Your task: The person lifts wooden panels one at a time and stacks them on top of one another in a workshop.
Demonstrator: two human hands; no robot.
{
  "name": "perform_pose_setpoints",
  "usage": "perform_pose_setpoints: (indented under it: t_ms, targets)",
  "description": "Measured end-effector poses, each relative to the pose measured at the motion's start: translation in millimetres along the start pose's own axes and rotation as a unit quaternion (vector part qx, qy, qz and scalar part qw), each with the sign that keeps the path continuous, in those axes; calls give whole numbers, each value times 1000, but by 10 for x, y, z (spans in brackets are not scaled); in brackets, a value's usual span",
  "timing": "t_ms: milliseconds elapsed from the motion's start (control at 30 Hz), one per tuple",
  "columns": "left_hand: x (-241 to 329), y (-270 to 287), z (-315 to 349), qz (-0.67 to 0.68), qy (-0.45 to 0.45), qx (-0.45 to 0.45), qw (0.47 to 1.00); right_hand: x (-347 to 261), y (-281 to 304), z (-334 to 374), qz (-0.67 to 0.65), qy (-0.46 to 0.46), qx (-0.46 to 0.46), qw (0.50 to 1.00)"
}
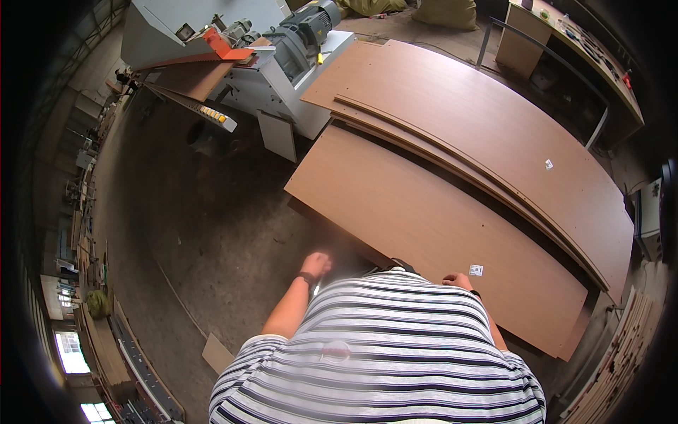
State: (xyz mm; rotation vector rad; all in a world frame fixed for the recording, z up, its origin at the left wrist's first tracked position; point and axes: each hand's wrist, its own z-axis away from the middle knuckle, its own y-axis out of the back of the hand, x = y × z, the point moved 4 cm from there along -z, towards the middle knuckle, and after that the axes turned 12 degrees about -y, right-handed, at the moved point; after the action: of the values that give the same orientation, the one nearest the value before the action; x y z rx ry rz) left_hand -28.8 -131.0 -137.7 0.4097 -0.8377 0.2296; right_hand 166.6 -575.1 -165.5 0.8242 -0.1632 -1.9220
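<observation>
My left hand (316, 264), with a dark band at its wrist, hangs over the floor to the left of the nearer board stack. Its fingers are curled in, and nothing shows in them. On the right, my right hand (458, 280) is at the near side of the brown wood-look board (402, 191), close to a small white label (477, 270). Its fingers are curled too, with no object visible in them; my striped shirt hides part of that arm. Whether this hand touches the board I cannot tell.
Behind lies a second stack of brown boards (480, 106), across a narrow gap. A grey-white machine (282, 106) with a motor (311, 25) stands at the far left. A metal rail (544, 49) and a workbench (526, 42) are at the far right; wood strips (614, 360) lie nearer.
</observation>
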Motion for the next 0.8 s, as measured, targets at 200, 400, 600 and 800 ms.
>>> perform_pose_setpoints:
  t_ms: [200, 400, 600, 800]
  targets:
    - [0, 0, -4, -5, 1, 0, 1000, -22, 7, -6, 7, 9, -1, 1000]
    - [-22, -14, -17, -6, 0, 3, 1000, -34, 9, -11, 14, 15, 4, 1000]
    - [-10, -12, -21, -6, -5, -1, 1000, -11, 1, -10, 18, -1, 6, 1000]
    - [16, 48, -77, 16, -36, 28, 999, 3, -13, -18, 18, 9, 16, 1000]
